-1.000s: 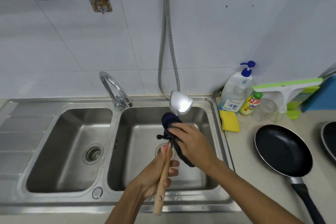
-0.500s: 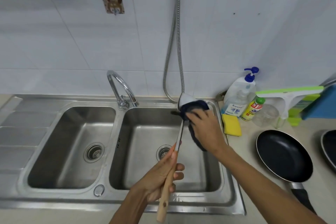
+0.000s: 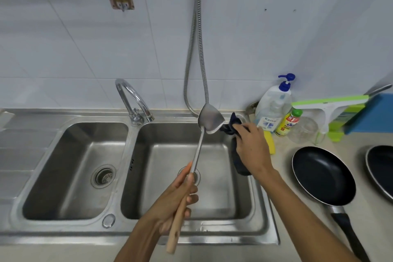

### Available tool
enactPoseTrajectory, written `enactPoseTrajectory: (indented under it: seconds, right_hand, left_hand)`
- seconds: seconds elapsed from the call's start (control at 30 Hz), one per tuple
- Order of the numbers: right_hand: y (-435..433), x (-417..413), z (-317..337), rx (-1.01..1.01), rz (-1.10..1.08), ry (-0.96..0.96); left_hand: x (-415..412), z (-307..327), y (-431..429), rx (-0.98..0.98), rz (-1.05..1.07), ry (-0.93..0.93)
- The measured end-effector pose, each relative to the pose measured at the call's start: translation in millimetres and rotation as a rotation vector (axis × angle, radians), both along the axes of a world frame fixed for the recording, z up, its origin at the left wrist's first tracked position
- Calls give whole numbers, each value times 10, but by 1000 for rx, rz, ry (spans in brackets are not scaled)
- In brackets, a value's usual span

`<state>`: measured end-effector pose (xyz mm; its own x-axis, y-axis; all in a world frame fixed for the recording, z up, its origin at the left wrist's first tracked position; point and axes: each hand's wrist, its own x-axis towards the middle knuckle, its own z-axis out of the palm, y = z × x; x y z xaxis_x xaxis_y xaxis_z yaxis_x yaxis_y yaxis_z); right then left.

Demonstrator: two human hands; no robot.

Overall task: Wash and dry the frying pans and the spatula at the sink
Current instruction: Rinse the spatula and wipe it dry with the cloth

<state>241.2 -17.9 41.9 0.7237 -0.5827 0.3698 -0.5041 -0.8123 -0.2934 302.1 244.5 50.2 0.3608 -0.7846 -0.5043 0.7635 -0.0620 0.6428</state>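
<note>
My left hand [image 3: 172, 200] grips the wooden handle of a metal spatula [image 3: 210, 120] and holds it over the right basin of the steel sink [image 3: 136, 238], blade up and away from me. My right hand [image 3: 252, 147] grips a dark blue cloth [image 3: 232, 125] just right of the blade; the cloth's tail hangs below my wrist. A black frying pan [image 3: 322, 174] lies on the counter to the right of the sink, handle toward me. The rim of a second dark pan [image 3: 380, 168] shows at the right edge.
A curved tap [image 3: 131, 100] stands between the two basins, and a metal hose [image 3: 194, 49] hangs down the tiled wall. A pump soap bottle [image 3: 274, 102], a small yellow bottle [image 3: 289, 122], a yellow sponge [image 3: 270, 142], a clear glass [image 3: 304, 130] and a green squeegee [image 3: 331, 104] crowd the back right counter.
My right hand drew the cloth up the spatula's shaft, over the blade and off to its right side. The bare blade now shows. My left hand kept its hold on the handle.
</note>
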Motion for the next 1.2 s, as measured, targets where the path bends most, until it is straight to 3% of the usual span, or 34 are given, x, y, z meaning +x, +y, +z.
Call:
enactPoseTrajectory:
  seconds: [0.27,0.47,0.7,1.0,1.2]
  right_hand:
    - [363,-167,-34,56,89,-73]
    - [233,-37,-68,-100,131,94]
    - [-313,-334,-289,195,-206,108]
    - [-240,-1328,-621,195,-277,245]
    - [156,-1923,-1129,174,-340,531]
  left_hand:
    - [-47,-27,-35,31,-6,19]
    - [-114,22,-34,-2,-66,56]
    - [-17,95,35,4,-19,45]
    - [-49,-71,-49,118,-8,-33]
    - [-160,-130,-143,117,-31,-30]
